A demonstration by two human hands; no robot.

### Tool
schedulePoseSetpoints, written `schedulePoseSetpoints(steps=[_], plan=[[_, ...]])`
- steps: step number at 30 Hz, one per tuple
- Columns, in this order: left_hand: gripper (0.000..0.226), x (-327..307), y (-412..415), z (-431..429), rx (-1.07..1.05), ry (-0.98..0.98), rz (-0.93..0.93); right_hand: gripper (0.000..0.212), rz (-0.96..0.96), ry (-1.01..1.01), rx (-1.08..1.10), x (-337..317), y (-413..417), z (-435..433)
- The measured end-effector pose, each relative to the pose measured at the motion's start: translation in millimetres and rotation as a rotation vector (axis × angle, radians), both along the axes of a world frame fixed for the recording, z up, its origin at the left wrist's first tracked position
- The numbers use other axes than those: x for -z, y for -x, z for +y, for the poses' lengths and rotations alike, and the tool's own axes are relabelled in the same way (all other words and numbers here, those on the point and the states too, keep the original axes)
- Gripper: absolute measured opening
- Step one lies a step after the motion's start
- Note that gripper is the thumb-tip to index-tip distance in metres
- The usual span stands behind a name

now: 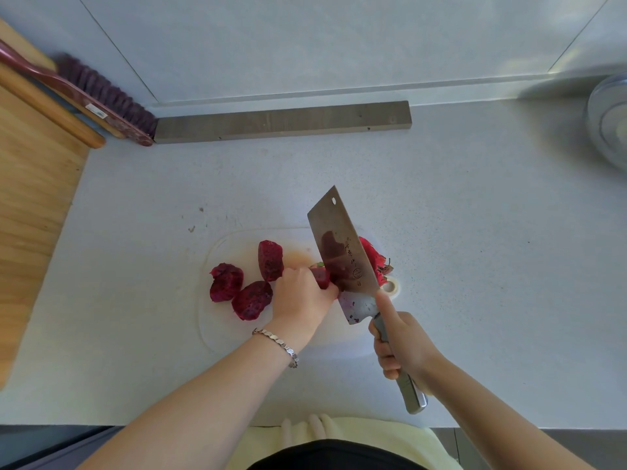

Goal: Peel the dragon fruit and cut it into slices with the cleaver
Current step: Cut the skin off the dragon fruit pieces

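Clenched round the cleaver (342,256) handle, my right hand (402,344) holds the blade against a dragon fruit piece (321,278) that my left hand (302,300) grips mid-board. Three peeled chunks (251,300) lie toward the cutting board's (217,330) left edge; peel (375,257) sits near its right edge.

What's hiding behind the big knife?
Pink dragon fruit peel sticks out behind the cleaver. The blade covers part of it, so how much peel lies there cannot be seen.

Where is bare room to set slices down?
Free: pale counter between the grey wooden bar and white cutting board, and right of the steel cleaver. Crowded: board's middle, with three peeled magenta fruit pieces and the left hand.
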State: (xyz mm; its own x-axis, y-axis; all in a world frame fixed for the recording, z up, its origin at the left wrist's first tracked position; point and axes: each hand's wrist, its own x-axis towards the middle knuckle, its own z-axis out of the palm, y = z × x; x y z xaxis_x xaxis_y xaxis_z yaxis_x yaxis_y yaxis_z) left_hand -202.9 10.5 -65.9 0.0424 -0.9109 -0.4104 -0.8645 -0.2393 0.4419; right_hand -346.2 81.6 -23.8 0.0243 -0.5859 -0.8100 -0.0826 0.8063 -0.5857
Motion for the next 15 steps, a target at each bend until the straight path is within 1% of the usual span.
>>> schedulePoseSetpoints(steps=[2,5,9,15], plan=[[0.048,-1.6,0.6,-2.1,0.001,-0.017,0.019,0.057,0.016,-0.011,0.003,-1.1,-2.9,-1.2],[0.037,-1.8,-0.1,-4.4,0.023,-0.036,0.003,0.058,0.040,-0.025,0.011,-1.5,-6.1,-4.4],[0.040,0.9,-1.6,-4.8,0.027,-0.034,0.014,0.058,0.090,-0.026,0.009,-0.8,-10.8,-13.6],[0.032,-1.8,-0.5,-6.0,0.023,-0.011,0.008,0.059,0.102,-0.056,0.053,4.6,-8.3,-17.4]])
